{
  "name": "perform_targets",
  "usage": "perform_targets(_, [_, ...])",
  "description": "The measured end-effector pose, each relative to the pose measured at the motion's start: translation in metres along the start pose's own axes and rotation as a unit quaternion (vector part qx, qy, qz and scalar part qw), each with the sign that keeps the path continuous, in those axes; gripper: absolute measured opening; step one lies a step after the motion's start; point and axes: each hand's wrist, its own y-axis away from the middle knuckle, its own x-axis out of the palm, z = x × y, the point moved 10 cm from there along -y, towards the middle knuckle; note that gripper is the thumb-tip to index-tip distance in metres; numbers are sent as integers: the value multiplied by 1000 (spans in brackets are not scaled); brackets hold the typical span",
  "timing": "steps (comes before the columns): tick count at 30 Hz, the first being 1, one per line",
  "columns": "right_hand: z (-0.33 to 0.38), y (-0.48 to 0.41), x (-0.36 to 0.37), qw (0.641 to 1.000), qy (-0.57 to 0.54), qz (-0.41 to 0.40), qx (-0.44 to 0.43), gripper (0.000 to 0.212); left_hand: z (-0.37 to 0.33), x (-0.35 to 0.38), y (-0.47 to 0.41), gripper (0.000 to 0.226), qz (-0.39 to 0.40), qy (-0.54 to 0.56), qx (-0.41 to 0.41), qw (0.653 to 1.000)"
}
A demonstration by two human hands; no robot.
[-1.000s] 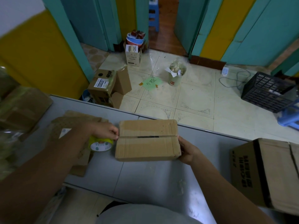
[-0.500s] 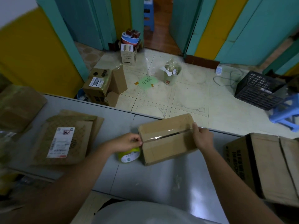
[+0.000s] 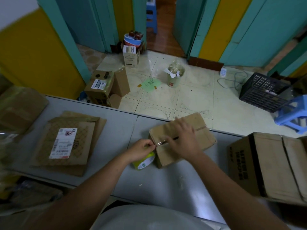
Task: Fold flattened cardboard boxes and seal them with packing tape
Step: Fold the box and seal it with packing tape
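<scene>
— What do you have nearest the camera?

— On my feed the left hand (image 3: 141,151) is curled, thumb and fingertips pinching a clear tape strip (image 3: 157,143) pulled taut. The yellow-green roll of packing tape (image 3: 144,162) sits just under that hand on the grey tabletop (image 3: 166,183).

— And the other hand?

— I read the right hand (image 3: 182,143) as flat, fingers straight and slightly spread, pressing on top of the small brown cardboard box (image 3: 206,135) along its centre seam, where the strip runs. The box stands on the table under that hand, just beside the roll.

— What's around them?

— Left of the left hand I see a stack of flattened brown cardboard pieces (image 3: 79,146), a white shipping label (image 3: 64,143) on top. Right of the right hand stands a large brown carton with black print (image 3: 269,163). Beyond both hands, on the tiled floor, are an opened brown cardboard box (image 3: 103,87), a green paper note (image 3: 150,83), a black plastic crate (image 3: 262,92) and a blue plastic stool (image 3: 292,113).
</scene>
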Motion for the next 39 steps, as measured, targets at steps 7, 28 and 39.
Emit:
perform_targets(7, [-6,12,48,999,46,28,5,88,14,-18,9,23,-8,14,-15,1000])
perform_targets(28, [-3,12,48,997,76,22,9,90,39,-21,15,49,-37,57,-42,997])
perform_targets(39, [-5,11,48,998,56,16,12,87,51,-18,25,47,-74,-39,-51,995])
